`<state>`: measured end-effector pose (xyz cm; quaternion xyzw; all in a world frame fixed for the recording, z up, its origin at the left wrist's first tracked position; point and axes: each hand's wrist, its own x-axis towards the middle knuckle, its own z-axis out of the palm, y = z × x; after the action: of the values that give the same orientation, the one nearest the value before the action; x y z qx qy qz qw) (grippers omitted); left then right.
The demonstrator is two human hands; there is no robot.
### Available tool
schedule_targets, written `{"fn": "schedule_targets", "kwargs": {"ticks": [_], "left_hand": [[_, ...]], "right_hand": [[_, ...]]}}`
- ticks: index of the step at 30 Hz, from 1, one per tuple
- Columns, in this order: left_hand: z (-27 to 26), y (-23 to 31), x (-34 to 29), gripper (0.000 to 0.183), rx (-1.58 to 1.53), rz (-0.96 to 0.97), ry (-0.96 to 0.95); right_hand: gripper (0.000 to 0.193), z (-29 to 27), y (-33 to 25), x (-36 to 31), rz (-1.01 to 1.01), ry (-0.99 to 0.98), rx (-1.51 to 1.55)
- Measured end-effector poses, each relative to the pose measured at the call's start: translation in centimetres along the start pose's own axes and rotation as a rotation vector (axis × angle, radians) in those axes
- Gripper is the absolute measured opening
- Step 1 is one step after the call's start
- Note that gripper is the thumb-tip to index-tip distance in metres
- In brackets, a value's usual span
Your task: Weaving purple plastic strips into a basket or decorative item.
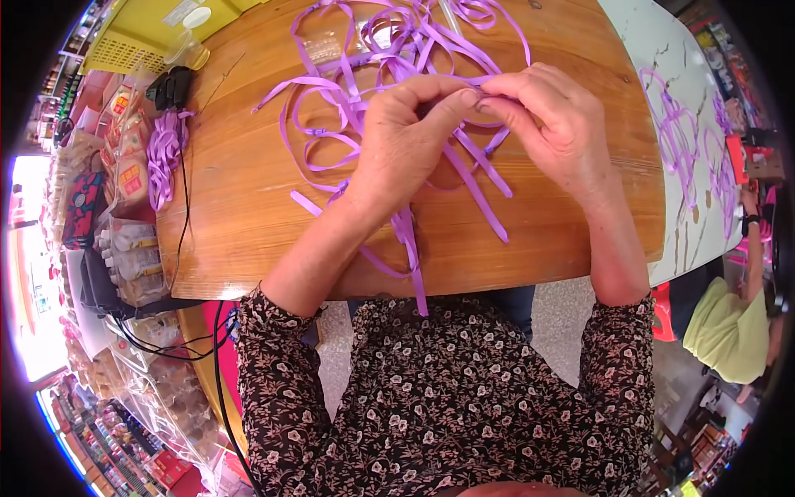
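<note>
Both hands meet over the far middle of the wooden table, pinching one purple ribbon (474, 81) between thumbs and forefingers. My left hand (406, 132) is closed on it from the left side. From the right, my right hand (556, 124) is closed on the same ribbon, its fingertips almost touching the left thumb. Beneath and beyond the hands spreads a tangled heap of purple ribbons (397, 51), several with small knots. Loose ends hang toward me, and one ribbon end (418, 286) drops over the table's near edge. My fingers hide the part being pinched.
The wooden table (248, 199) adjoins a white marbled table (654, 50) with more purple ribbons (679, 141). A purple bundle (168, 153) hangs at the left edge beside packaged goods and a black cable. A yellow crate (124, 50) stands far left. Another person (729, 331) is at right.
</note>
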<state>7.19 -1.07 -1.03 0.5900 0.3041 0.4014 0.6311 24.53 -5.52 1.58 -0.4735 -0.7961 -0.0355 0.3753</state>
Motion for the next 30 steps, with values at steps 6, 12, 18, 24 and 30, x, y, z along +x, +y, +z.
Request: {"fn": "schedule_targets", "kwargs": {"ticks": [6, 12, 18, 24, 30], "left_hand": [[-0.8, 0.9, -0.2, 0.014, -0.010, -0.047, 0.073], [-0.8, 1.1, -0.5, 0.015, -0.062, -0.042, 0.069], [-1.3, 0.8, 0.0, 0.013, -0.184, -0.028, 0.114], [-1.6, 0.8, 0.2, 0.011, -0.025, 0.023, 0.131], [-1.3, 1.1, -0.1, 0.008, -0.177, -0.006, 0.061]], "right_hand": [[0.013, -0.5, 0.8, 0.1, 0.237, 0.022, 0.229], [0.015, -0.4, 1.6, 0.0, 0.359, 0.066, 0.538], [0.017, -0.9, 0.8, 0.2, 0.086, -0.023, 0.181], [0.017, -0.2, 0.5, -0.1, 0.025, -0.140, 0.119], [0.016, 0.1, 0.1, -0.2, 0.520, -0.325, 1.129]]}}
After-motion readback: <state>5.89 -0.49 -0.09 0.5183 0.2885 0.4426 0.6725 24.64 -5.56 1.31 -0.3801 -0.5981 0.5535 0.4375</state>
